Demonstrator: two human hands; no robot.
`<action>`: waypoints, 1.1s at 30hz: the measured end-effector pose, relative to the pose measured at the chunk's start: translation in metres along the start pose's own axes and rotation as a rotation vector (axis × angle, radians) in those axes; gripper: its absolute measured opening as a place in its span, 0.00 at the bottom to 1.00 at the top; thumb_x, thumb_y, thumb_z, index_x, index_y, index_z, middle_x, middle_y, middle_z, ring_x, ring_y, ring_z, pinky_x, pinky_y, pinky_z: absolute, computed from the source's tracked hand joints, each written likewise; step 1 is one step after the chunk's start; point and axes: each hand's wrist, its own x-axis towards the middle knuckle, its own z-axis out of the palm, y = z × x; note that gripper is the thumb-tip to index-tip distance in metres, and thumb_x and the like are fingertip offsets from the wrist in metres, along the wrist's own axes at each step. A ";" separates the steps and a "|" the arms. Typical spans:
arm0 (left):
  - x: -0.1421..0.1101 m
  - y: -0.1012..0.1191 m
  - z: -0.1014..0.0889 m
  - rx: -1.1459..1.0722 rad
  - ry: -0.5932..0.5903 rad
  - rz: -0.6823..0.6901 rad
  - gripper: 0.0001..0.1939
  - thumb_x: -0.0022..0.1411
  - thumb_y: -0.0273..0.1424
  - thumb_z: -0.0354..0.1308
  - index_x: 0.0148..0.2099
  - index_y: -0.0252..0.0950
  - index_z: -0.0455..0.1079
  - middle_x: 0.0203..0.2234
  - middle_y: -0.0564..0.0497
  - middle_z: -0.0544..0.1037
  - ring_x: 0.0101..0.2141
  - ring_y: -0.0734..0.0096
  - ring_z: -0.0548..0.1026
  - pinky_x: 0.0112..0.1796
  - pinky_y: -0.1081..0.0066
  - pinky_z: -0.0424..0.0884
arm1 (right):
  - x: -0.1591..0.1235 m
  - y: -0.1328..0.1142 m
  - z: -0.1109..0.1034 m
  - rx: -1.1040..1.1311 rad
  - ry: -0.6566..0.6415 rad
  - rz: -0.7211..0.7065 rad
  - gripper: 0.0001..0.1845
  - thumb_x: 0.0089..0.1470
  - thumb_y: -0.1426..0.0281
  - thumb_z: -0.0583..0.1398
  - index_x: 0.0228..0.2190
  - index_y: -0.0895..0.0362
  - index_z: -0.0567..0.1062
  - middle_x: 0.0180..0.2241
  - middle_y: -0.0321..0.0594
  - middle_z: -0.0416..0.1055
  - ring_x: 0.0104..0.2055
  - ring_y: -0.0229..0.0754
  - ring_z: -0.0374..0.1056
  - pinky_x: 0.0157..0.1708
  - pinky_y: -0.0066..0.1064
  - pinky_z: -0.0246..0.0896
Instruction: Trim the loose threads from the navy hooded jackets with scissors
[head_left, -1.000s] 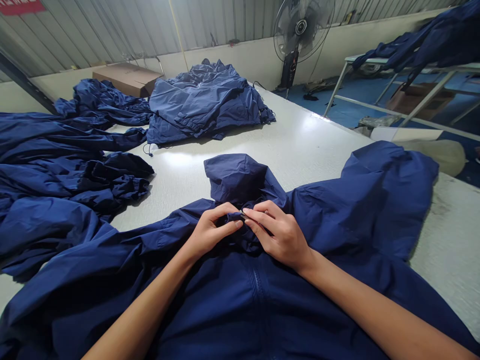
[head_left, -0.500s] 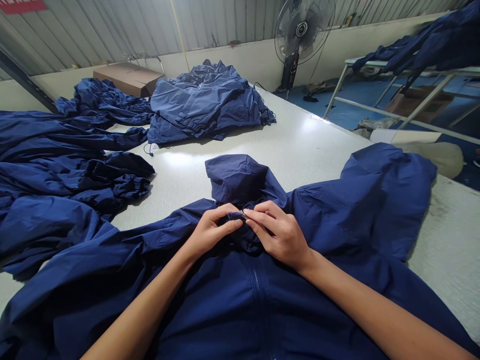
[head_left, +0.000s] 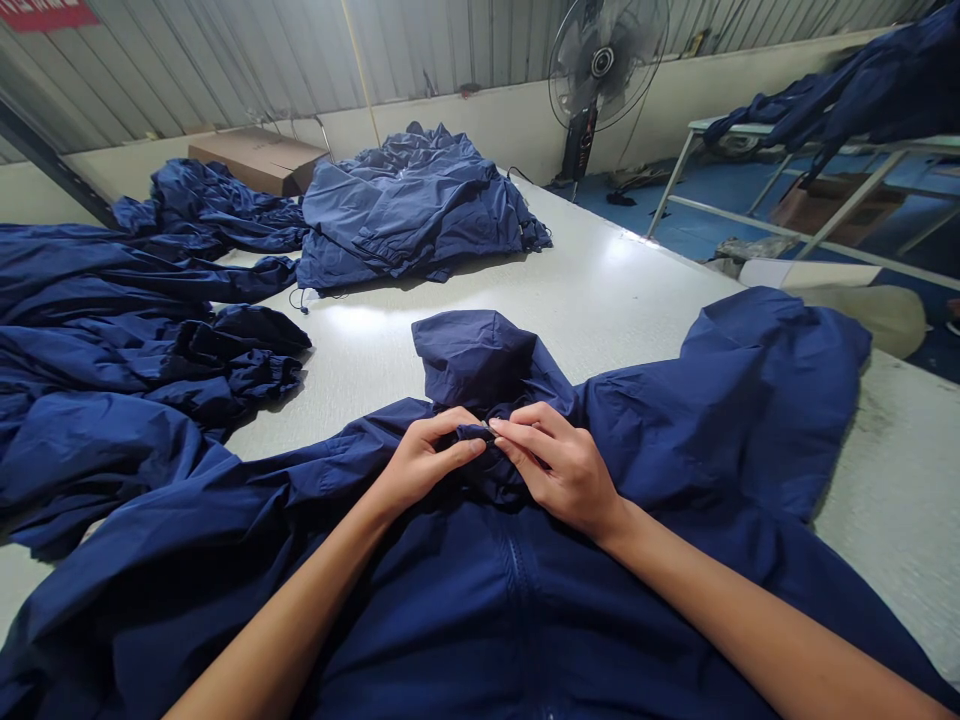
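A navy hooded jacket (head_left: 450, 600) is spread in front of me, its zipper (head_left: 517, 570) running down the middle and its hood (head_left: 480, 350) lying away from me. At the collar, my left hand (head_left: 427, 455) pinches a fold of the navy cloth between thumb and fingers. Just to the right, my right hand (head_left: 562, 465) is closed at the same spot, fingertips almost touching those of my left. A tiny pale bit shows between the fingertips, too small to name. One sleeve (head_left: 780, 390) stretches out to the right.
Navy garments (head_left: 112, 340) are heaped along the left, and a stack of jackets (head_left: 420, 210) lies at the far side of the white table (head_left: 630, 300). Behind are a cardboard box (head_left: 259, 160), a standing fan (head_left: 602, 62) and a rack (head_left: 750, 205) with more navy clothing.
Almost nothing differs. Both hands keep their pinch at the collar, with only a very slight shift of the right fingertips and of the view.
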 end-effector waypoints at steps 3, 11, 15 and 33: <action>0.000 -0.001 0.000 -0.012 0.017 -0.039 0.09 0.62 0.37 0.63 0.37 0.35 0.75 0.32 0.50 0.75 0.34 0.69 0.72 0.37 0.72 0.67 | 0.002 -0.001 -0.001 0.002 0.087 0.063 0.11 0.64 0.72 0.58 0.47 0.53 0.75 0.39 0.41 0.73 0.37 0.38 0.73 0.34 0.28 0.72; -0.001 -0.001 0.002 -0.024 0.071 -0.048 0.11 0.61 0.38 0.64 0.37 0.35 0.74 0.31 0.52 0.73 0.34 0.70 0.70 0.37 0.72 0.66 | 0.006 -0.001 -0.004 0.052 0.030 0.105 0.11 0.64 0.71 0.56 0.48 0.54 0.71 0.41 0.44 0.73 0.43 0.43 0.72 0.43 0.35 0.72; 0.000 -0.001 0.002 -0.027 0.108 -0.050 0.12 0.59 0.40 0.65 0.36 0.36 0.75 0.30 0.51 0.73 0.34 0.69 0.70 0.37 0.71 0.67 | 0.008 -0.003 -0.005 0.074 -0.028 0.146 0.11 0.63 0.69 0.57 0.47 0.53 0.72 0.42 0.43 0.74 0.43 0.43 0.72 0.43 0.35 0.72; -0.004 -0.007 0.014 0.427 0.437 0.166 0.15 0.62 0.32 0.61 0.30 0.40 0.57 0.26 0.56 0.64 0.30 0.70 0.63 0.36 0.69 0.61 | 0.012 0.028 -0.040 -0.259 -0.255 -0.063 0.05 0.61 0.67 0.59 0.34 0.54 0.70 0.33 0.38 0.70 0.25 0.35 0.65 0.23 0.25 0.56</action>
